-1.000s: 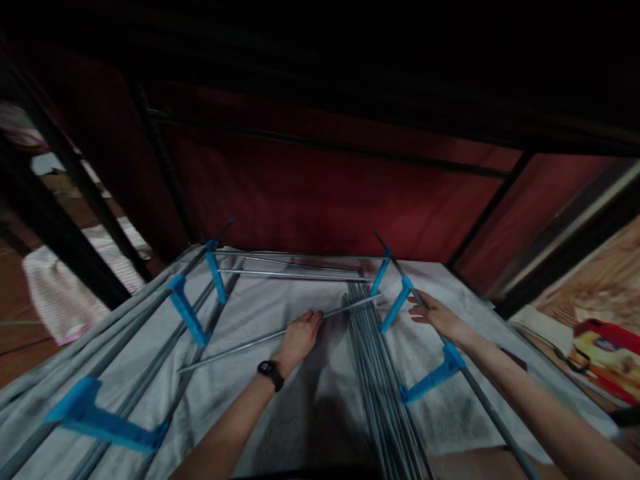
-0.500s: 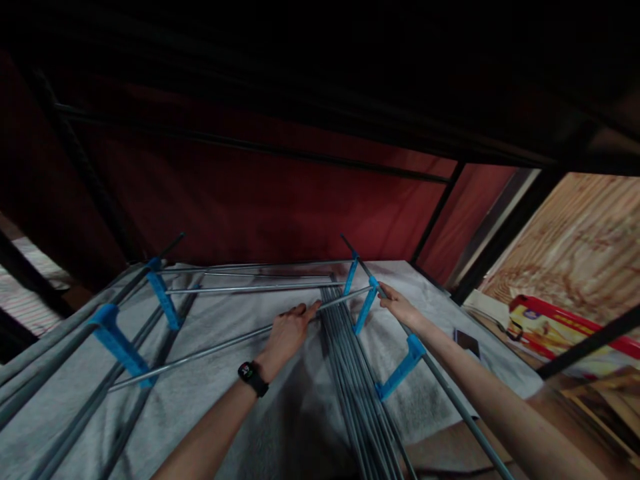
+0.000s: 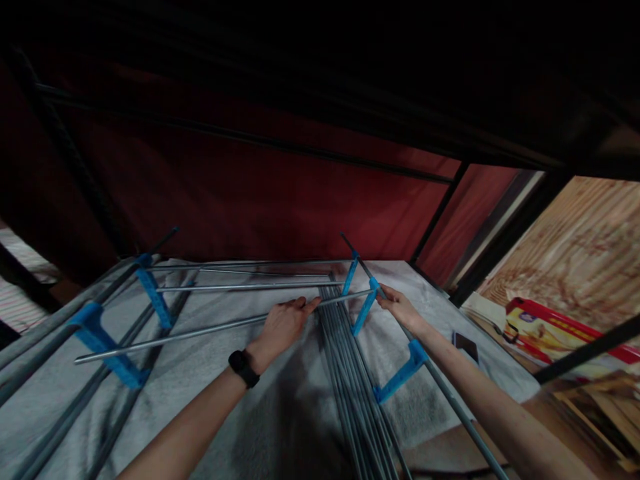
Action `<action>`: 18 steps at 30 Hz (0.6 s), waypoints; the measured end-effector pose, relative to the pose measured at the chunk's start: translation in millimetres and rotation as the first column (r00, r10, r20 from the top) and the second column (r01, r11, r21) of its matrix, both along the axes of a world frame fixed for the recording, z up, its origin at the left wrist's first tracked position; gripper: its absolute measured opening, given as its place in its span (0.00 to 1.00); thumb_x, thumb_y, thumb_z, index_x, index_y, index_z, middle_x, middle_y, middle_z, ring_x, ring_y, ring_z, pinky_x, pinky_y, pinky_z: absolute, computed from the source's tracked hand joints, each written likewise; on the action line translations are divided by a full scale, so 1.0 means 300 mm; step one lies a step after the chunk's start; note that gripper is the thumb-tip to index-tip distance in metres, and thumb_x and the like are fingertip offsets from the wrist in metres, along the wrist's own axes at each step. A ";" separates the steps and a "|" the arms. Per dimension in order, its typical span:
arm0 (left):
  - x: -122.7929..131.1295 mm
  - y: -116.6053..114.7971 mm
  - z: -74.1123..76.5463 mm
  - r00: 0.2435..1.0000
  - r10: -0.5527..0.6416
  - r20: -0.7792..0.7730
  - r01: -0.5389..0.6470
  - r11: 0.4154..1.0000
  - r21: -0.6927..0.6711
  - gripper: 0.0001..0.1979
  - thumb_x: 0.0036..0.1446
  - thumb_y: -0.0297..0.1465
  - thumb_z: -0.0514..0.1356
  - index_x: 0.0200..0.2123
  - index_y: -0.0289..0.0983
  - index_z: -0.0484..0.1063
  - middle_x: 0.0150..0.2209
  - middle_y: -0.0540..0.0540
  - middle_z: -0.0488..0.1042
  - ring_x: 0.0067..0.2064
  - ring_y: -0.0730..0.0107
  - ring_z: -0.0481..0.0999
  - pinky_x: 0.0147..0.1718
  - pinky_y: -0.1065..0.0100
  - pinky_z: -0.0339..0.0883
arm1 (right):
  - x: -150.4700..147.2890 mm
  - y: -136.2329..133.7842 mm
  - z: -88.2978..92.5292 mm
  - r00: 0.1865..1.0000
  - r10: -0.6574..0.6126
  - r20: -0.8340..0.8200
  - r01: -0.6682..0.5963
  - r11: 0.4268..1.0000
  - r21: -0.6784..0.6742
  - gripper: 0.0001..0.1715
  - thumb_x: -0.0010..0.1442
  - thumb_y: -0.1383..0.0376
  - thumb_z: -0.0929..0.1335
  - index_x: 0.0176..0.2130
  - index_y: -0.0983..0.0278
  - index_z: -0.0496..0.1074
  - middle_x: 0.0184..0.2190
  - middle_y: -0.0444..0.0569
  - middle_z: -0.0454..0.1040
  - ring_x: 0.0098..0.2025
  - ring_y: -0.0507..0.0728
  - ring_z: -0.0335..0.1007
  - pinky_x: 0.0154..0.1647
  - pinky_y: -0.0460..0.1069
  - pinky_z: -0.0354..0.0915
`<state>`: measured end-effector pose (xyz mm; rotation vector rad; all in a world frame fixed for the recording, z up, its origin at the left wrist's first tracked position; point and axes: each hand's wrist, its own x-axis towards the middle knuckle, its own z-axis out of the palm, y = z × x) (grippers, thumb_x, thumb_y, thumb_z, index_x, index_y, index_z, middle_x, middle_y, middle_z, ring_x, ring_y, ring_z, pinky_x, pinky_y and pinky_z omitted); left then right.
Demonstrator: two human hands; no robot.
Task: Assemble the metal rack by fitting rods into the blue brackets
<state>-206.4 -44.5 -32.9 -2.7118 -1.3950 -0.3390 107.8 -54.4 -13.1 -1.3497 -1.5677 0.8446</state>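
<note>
My left hand [image 3: 287,325], with a black watch on its wrist, is closed around a thin grey metal tube [image 3: 200,331]. This tube slants across the frame; its right end meets a blue plastic connector [image 3: 365,307], and its left end sticks out freely in front of another blue connector [image 3: 107,343]. My right hand [image 3: 399,309] grips the long side tube [image 3: 463,413] just beside the right-hand connector. A bundle of loose tubes [image 3: 353,380] lies on the pale cloth under the frame, between my arms.
A pale cloth [image 3: 235,400] covers the surface. A phone [image 3: 466,347] lies on it to the right. Beyond are a red and yellow box [image 3: 555,337] and cardboard pieces [image 3: 600,413]. Dark metal posts and a red sheet [image 3: 280,200] enclose the back.
The free left end of the slanting tube has risen and shifted left, so the tube lies closer to level. My left hand still holds it; my right hand has barely moved.
</note>
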 end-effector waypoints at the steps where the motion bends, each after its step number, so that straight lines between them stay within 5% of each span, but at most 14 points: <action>1: 0.000 0.005 0.002 1.000 -0.006 -0.002 0.006 1.000 -0.002 0.33 0.62 0.19 0.48 0.69 0.45 0.60 0.46 0.43 0.76 0.42 0.62 0.77 0.39 0.65 0.67 | -0.001 -0.002 0.003 1.000 -0.007 0.008 0.007 1.000 -0.003 0.33 0.47 0.62 0.65 0.53 0.62 0.77 0.46 0.46 0.80 0.50 0.62 0.73 0.60 0.57 0.65; 7: 0.001 0.021 0.017 0.999 -0.048 -0.015 0.048 0.999 0.004 0.32 0.62 0.20 0.51 0.68 0.45 0.59 0.46 0.43 0.76 0.37 0.65 0.77 0.36 0.65 0.67 | 0.000 -0.014 0.011 0.996 -0.047 0.070 0.050 0.998 -0.028 0.32 0.49 0.56 0.67 0.53 0.62 0.77 0.48 0.49 0.80 0.55 0.66 0.72 0.61 0.59 0.65; 18: 0.002 -0.005 0.055 0.996 -0.073 -0.050 0.077 0.995 0.064 0.25 0.64 0.24 0.52 0.63 0.42 0.63 0.45 0.41 0.76 0.39 0.61 0.79 0.33 0.63 0.67 | 0.073 0.023 -0.066 0.961 -0.118 0.250 0.145 0.985 -0.093 0.45 0.50 0.49 0.67 0.63 0.65 0.68 0.59 0.56 0.74 0.64 0.68 0.66 0.68 0.59 0.59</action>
